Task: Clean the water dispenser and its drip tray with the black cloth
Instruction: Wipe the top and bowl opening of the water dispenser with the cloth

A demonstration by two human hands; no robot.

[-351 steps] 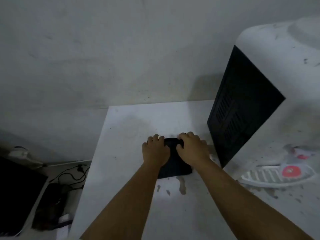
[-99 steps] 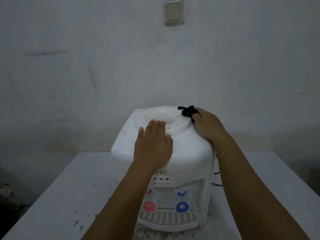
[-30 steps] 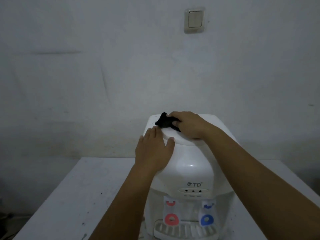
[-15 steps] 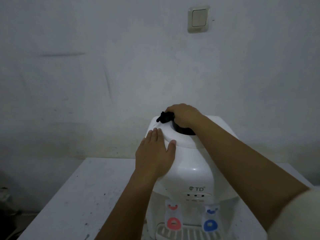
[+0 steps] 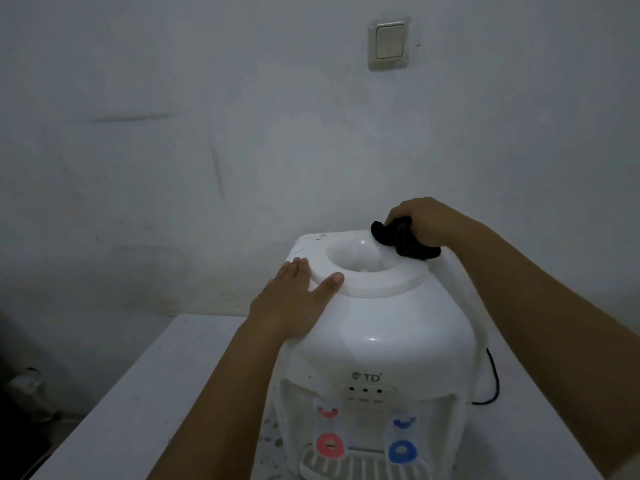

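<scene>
On the left side of the bench (image 5: 145, 403), bare white surface is showing, speckled with small dark marks, and dark clutter is sitting low beyond its left edge, too dim to make out. Moving across, the left hand (image 5: 294, 299) is lying flat on the front left shoulder of the water dispenser (image 5: 377, 341), its grip wide: fingers straight and together, thumb reaching out against the raised ring around the top opening. It is holding nothing, only pressing on the white casing. Centre now, the dispenser is standing upright on the bench, facing the camera, with a red tap (image 5: 329, 445) and a blue tap (image 5: 401, 452) down low and the slatted drip tray (image 5: 360, 467) sitting just beneath them at the bottom edge of the view. Up on the wall behind, a light switch (image 5: 389, 43) is hanging above the machine. Further right, the right hand (image 5: 429, 223) is curling its grip tightly round the bunched black cloth (image 5: 401, 240), and the cloth is touching the back right rim of the top opening. Down the right flank, a black cord (image 5: 493, 382) is trailing behind the dispenser onto the bench.
</scene>
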